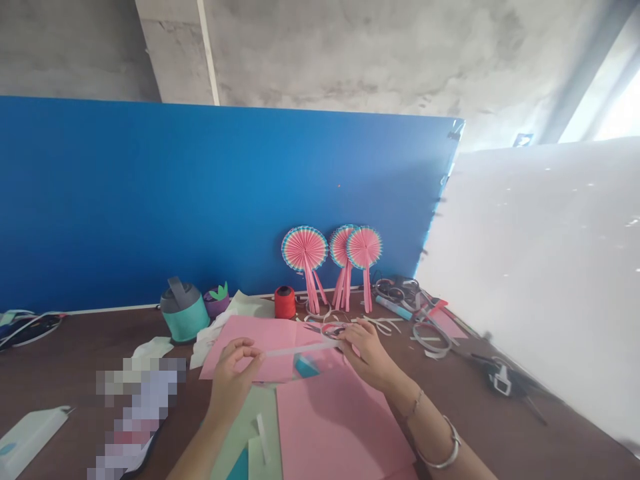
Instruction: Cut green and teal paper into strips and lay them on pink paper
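A thin pale paper strip point(300, 350) is stretching level between two bare hands, just above a sheet of pink paper point(265, 343). The left hand point(233, 377) is pinching the strip's left end, fingers and thumb closed together on it. The right hand point(367, 353) is gripping the right end the same way, fingertips clamped on the paper; a silver bangle point(447, 450) is circling that wrist. A small teal piece point(303, 365) is lying just below the strip's middle, though I cannot tell whether it is touching.

A larger pink sheet point(340, 427) is lying nearer the person, beside a pale green sheet point(260, 417). All of it is resting on a dark brown table point(500, 420). Farther back, a red spool of thread point(285, 302) is standing near three pink pleated paper fans point(333, 257), which are leaning against a blue partition point(200, 200). A teal and grey container point(184, 310) is sitting to the left, with curled white paper offcuts point(430, 337) scattered to the right. A white panel point(550, 267) is closing off the right side, and rough grey concrete point(350, 47) is showing above.
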